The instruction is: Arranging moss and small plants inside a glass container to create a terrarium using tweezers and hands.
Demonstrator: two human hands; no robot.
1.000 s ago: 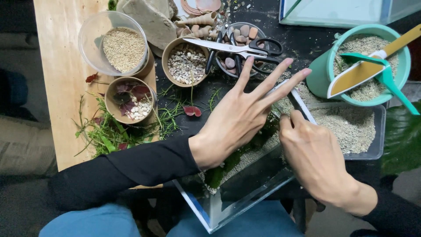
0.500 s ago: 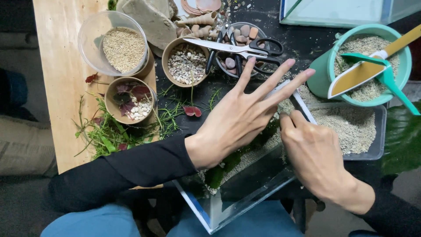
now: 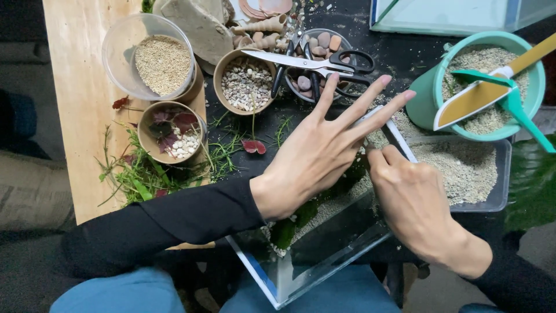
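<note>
The glass tank (image 3: pixel 324 261) tilts on my lap against the table edge, already holding sand and green plants (moss, I think), though pebbles, red leaves and grasses sit unused beside it. My left hand (image 3: pixel 313 159) lies flat, fingers spread, over the planting, while my right hand (image 3: pixel 414 200) curls inside, fingertips hidden; glass walls crowd both, leaving little room
</note>
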